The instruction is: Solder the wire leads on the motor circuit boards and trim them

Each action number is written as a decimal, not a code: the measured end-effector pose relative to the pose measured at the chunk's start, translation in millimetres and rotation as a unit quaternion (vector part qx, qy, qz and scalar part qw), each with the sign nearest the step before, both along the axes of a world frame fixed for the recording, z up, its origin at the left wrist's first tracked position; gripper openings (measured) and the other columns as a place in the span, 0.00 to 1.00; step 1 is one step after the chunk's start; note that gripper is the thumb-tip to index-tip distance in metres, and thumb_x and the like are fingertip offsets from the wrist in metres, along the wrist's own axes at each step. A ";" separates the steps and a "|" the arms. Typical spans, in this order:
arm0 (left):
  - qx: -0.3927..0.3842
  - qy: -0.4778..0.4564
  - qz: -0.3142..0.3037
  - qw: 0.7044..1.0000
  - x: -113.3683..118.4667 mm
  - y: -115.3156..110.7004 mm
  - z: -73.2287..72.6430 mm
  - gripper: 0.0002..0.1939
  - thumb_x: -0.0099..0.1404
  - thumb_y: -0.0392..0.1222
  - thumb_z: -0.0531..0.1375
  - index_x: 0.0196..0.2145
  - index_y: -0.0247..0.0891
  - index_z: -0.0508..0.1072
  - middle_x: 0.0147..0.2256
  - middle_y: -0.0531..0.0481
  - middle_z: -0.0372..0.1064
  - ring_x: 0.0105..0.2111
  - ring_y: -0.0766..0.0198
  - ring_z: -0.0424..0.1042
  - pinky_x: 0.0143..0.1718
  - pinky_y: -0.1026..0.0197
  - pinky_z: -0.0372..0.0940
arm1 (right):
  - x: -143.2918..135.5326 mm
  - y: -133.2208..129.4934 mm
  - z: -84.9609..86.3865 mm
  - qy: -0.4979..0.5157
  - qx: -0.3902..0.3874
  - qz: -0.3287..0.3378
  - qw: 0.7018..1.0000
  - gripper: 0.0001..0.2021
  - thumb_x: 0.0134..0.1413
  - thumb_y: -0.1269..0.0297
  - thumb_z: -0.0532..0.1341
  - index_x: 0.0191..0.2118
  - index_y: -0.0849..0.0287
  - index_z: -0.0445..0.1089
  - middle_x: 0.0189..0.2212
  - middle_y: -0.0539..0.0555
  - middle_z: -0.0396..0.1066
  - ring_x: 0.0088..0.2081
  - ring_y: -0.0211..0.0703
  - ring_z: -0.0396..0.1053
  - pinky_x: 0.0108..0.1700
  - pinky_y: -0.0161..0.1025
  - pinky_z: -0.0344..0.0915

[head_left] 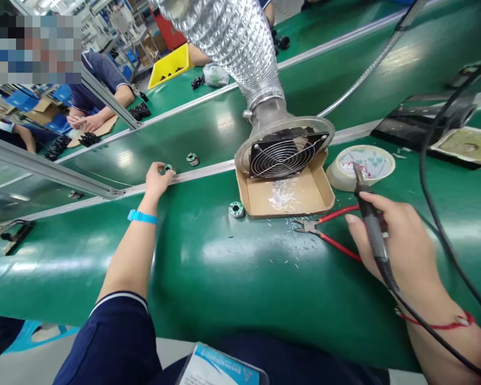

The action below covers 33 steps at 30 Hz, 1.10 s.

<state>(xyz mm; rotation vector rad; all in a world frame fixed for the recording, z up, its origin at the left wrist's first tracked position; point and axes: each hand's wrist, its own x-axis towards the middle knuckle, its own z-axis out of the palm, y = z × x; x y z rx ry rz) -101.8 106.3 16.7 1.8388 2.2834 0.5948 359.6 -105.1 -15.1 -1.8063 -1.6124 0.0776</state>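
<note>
My left hand (157,181) is stretched out to the metal rail, its fingers closed around a small ring-shaped motor stator (168,169) with a green circuit board on top. A second stator (192,159) stands just to its right, and a third stator (236,209) sits on the green bench beside the cardboard tray. In my right hand (401,251) is a soldering iron (371,224), tip upward in front of the large tape roll (361,163). Red-handled cutting pliers (310,226) lie spread on the bench, left of that hand.
A fan (286,155) under a silver foil duct (240,48) stands over the cardboard tray (260,200), which holds wire clippings. More clippings (286,262) litter the bench. A black cable (428,182) hangs at right near a sponge tray (467,145). Co-workers' hands (90,120) show beyond the rail.
</note>
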 end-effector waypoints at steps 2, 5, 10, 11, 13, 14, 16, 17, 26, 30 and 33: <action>-0.021 -0.004 -0.081 0.997 21.3 -30.2 -5.8 0.23 0.64 0.40 0.63 0.56 0.32 0.67 0.50 0.41 0.70 0.48 0.59 0.70 0.52 0.58 0.65 | 0.9 0.0 -1.1 0.011 -0.002 -0.001 1.000 0.25 0.55 0.57 0.61 0.59 0.53 0.68 0.39 0.58 0.69 0.38 0.49 0.71 0.41 0.44 0.70; -0.061 -0.006 -0.193 0.979 52.8 -80.7 -9.9 0.22 0.65 0.44 0.62 0.55 0.36 0.70 0.47 0.44 0.70 0.42 0.60 0.70 0.47 0.59 0.66 | 6.4 1.7 -7.1 0.027 0.009 -0.016 0.999 0.26 0.52 0.56 0.62 0.57 0.56 0.70 0.39 0.60 0.70 0.35 0.46 0.69 0.39 0.45 0.69; -0.105 -0.039 -0.316 0.942 94.7 -141.4 -7.6 0.21 0.65 0.43 0.64 0.55 0.39 0.70 0.48 0.45 0.69 0.44 0.60 0.69 0.45 0.60 0.65 | 4.7 -2.9 -4.0 0.035 0.178 -0.078 0.980 0.22 0.46 0.52 0.66 0.46 0.58 0.76 0.36 0.61 0.73 0.32 0.46 0.70 0.32 0.45 0.68; -0.102 -0.055 -0.332 0.936 103.1 -149.9 -7.0 0.19 0.66 0.42 0.64 0.54 0.39 0.71 0.47 0.46 0.69 0.43 0.61 0.69 0.43 0.61 0.65 | -0.8 -6.7 1.3 0.048 0.209 -0.079 0.974 0.20 0.47 0.53 0.67 0.45 0.58 0.76 0.37 0.61 0.74 0.33 0.47 0.73 0.34 0.46 0.69; -0.099 -0.108 -0.356 0.923 121.0 -165.6 -5.6 0.18 0.64 0.40 0.65 0.52 0.39 0.71 0.42 0.49 0.69 0.37 0.65 0.67 0.37 0.63 0.63 | -15.8 -16.4 15.1 0.102 0.194 -0.035 0.975 0.18 0.51 0.58 0.66 0.49 0.56 0.76 0.39 0.59 0.77 0.35 0.47 0.76 0.37 0.46 0.72; -0.103 -0.145 -0.364 0.914 130.5 -172.8 -4.7 0.19 0.64 0.39 0.66 0.51 0.39 0.70 0.37 0.52 0.67 0.32 0.68 0.65 0.32 0.64 0.60 | -24.0 -21.5 22.3 0.165 0.162 0.008 0.973 0.20 0.54 0.59 0.65 0.53 0.54 0.74 0.40 0.58 0.78 0.33 0.45 0.76 0.34 0.45 0.73; -0.128 -0.229 -0.376 0.889 149.5 -185.7 -2.0 0.20 0.62 0.39 0.67 0.51 0.40 0.69 0.26 0.58 0.58 0.24 0.71 0.56 0.26 0.66 0.54 | -38.7 -30.0 35.5 0.236 0.086 0.092 0.964 0.21 0.59 0.63 0.63 0.58 0.51 0.70 0.39 0.54 0.79 0.33 0.42 0.77 0.36 0.43 0.76; -0.143 -0.271 -0.383 0.871 158.4 -191.0 -0.2 0.20 0.62 0.41 0.67 0.50 0.40 0.69 0.24 0.60 0.53 0.23 0.71 0.54 0.25 0.66 0.51 | -44.2 -32.6 41.1 0.241 0.057 0.121 0.961 0.22 0.59 0.65 0.63 0.59 0.50 0.69 0.39 0.52 0.79 0.36 0.41 0.78 0.40 0.43 0.77; -0.205 -0.424 -0.412 0.780 195.3 -206.1 17.4 0.21 0.60 0.42 0.69 0.50 0.43 0.73 0.31 0.55 0.62 0.24 0.73 0.53 0.23 0.66 0.51 | -53.0 -22.7 65.5 0.287 -0.090 0.277 0.913 0.25 0.54 0.70 0.66 0.58 0.51 0.65 0.34 0.45 0.73 0.37 0.34 0.74 0.47 0.37 0.75; -0.213 -0.430 -0.427 0.766 193.5 -207.4 14.6 0.20 0.63 0.43 0.67 0.53 0.45 0.75 0.32 0.53 0.62 0.25 0.72 0.53 0.24 0.66 0.53 | -54.8 -18.9 67.4 0.285 -0.132 0.281 0.907 0.24 0.55 0.70 0.65 0.57 0.53 0.65 0.34 0.45 0.73 0.37 0.34 0.73 0.44 0.35 0.73; -0.212 -0.425 -0.438 0.763 191.4 -207.7 10.8 0.21 0.64 0.44 0.66 0.55 0.46 0.75 0.33 0.53 0.63 0.26 0.71 0.54 0.26 0.65 0.54 | -56.1 -16.4 66.6 0.293 -0.148 0.283 0.901 0.23 0.55 0.68 0.65 0.57 0.53 0.65 0.34 0.45 0.73 0.36 0.34 0.73 0.42 0.34 0.73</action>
